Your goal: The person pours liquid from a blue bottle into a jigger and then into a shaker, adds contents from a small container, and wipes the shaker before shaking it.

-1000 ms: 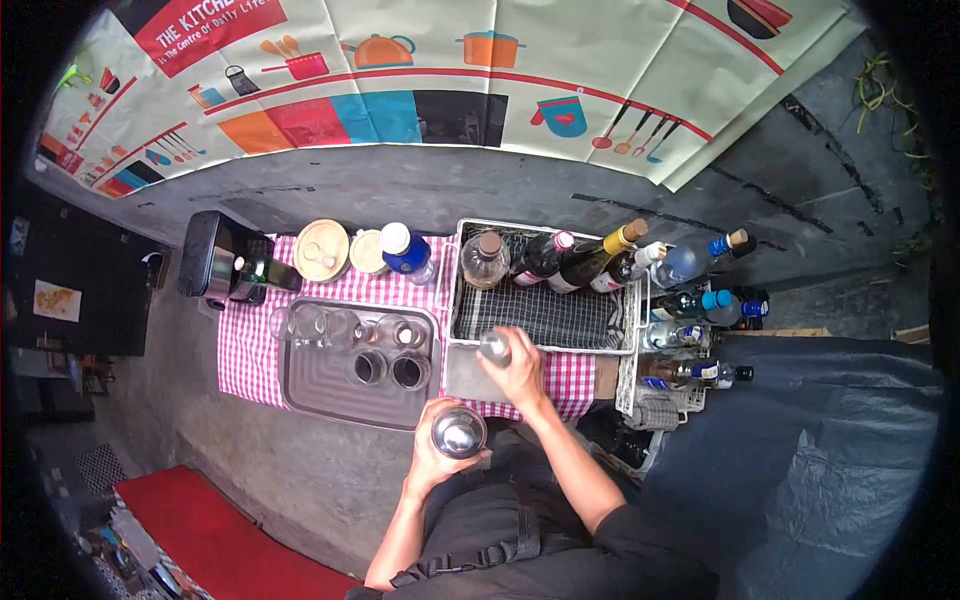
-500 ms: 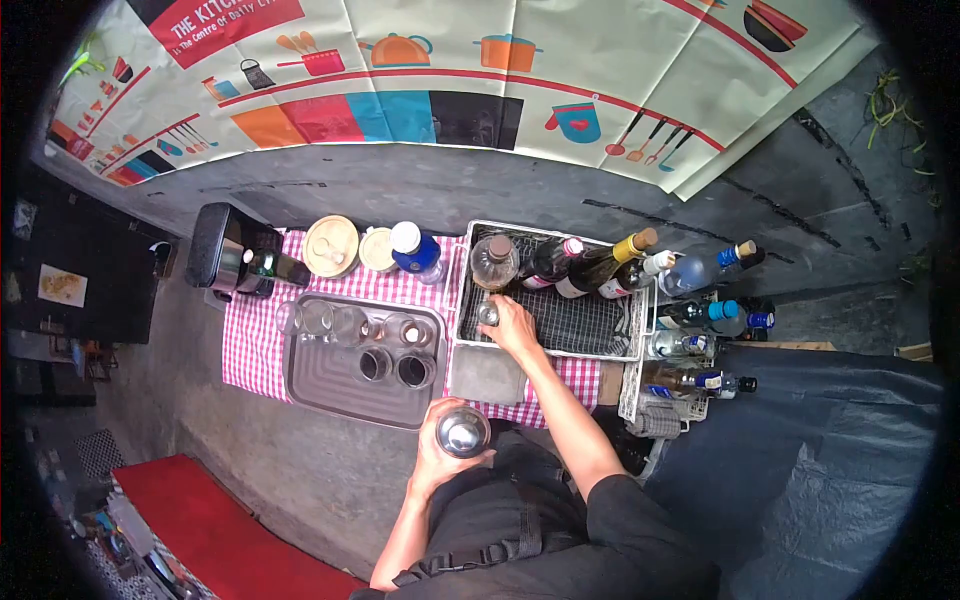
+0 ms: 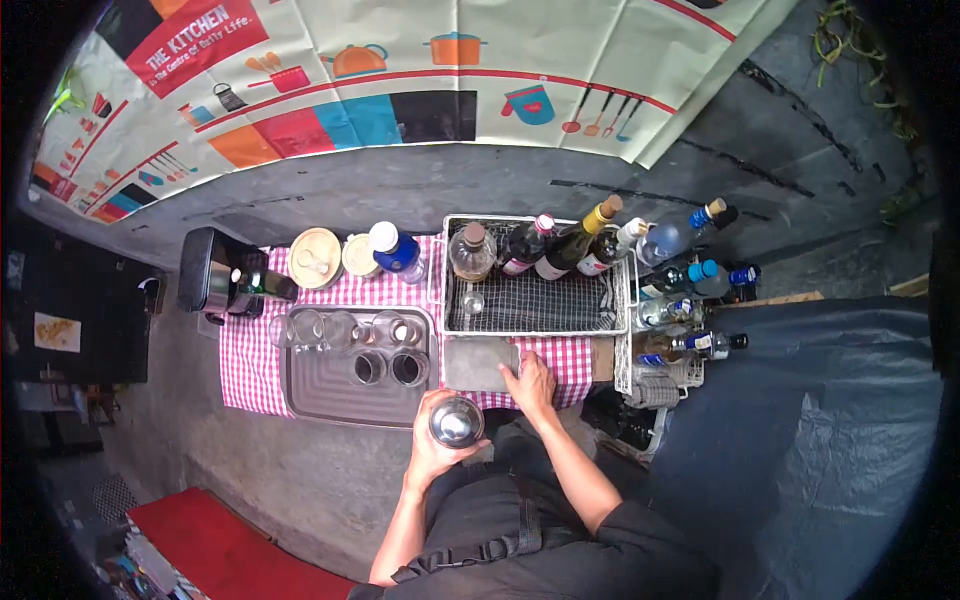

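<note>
My left hand (image 3: 428,462) is wrapped round a silvery metal vessel with a round shiny top (image 3: 457,423), held in front of my body. My right hand (image 3: 531,384) hovers over or rests at the checkered cloth (image 3: 568,362), beside a flat grey mat (image 3: 478,364); its fingers are apart and nothing shows in them. A small clear glass item (image 3: 473,301) stands in the white wire basket (image 3: 537,333), near a clear bottle with a brown cap (image 3: 472,255).
Left of the mat, a grey tray (image 3: 325,393) holds several glasses, two with dark contents (image 3: 408,367). Dark wine bottles (image 3: 558,256) stand in the basket. More bottles (image 3: 680,311) fill a rack at right. A black appliance (image 3: 208,272) stands at far left.
My right hand has let go of the small glass item in the basket and moved back toward me, to beside the grey mat. The view has shifted slightly.
</note>
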The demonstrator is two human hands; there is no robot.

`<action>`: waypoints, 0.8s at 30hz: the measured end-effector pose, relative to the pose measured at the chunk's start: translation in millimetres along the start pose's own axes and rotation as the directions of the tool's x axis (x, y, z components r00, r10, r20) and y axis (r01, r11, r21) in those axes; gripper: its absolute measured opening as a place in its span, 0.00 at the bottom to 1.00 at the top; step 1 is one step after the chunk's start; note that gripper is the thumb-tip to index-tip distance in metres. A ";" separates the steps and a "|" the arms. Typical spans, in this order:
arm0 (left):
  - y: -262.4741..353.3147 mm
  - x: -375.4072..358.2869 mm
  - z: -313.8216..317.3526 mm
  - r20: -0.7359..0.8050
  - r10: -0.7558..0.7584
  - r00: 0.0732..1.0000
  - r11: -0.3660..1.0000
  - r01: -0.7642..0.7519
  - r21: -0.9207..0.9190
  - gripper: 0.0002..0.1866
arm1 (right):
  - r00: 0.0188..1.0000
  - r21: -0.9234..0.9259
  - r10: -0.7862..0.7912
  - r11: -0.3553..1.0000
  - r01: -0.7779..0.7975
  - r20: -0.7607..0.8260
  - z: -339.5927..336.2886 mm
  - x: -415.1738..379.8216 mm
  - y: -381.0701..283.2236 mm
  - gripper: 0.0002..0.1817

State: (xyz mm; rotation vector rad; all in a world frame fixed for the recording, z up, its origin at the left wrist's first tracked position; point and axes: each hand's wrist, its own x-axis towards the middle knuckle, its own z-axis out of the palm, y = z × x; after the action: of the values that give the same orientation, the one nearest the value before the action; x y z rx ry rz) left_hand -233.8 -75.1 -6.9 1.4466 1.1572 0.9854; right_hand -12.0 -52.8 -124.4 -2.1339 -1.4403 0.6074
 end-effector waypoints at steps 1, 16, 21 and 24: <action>0.0 -0.3 0.2 0.016 -0.015 1.000 1.000 0.016 -0.004 0.48 | 0.996 -0.123 0.091 0.989 -0.088 0.022 8.8 -4.3 1.0 0.26; 7.8 11.4 16.4 0.073 -0.016 0.997 1.000 0.014 0.017 0.48 | 0.968 -0.083 0.252 0.964 -0.253 -0.023 -3.0 -3.9 55.8 0.21; 6.4 14.8 28.1 0.099 -0.060 0.993 0.998 0.061 -0.010 0.48 | 0.920 -0.108 0.381 0.915 -0.389 -0.090 -52.1 -8.0 97.5 0.22; 4.1 15.4 35.3 0.102 -0.083 0.991 0.995 0.087 -0.038 0.47 | 0.889 -0.105 0.447 0.884 -0.456 -0.101 -63.1 -19.1 114.4 0.22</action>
State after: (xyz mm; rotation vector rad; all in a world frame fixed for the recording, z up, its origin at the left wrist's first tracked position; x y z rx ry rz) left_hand -195.8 -67.5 -8.8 1.3858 1.1086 0.8636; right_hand 101.7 -117.0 -144.3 -2.5898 -0.9584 0.6031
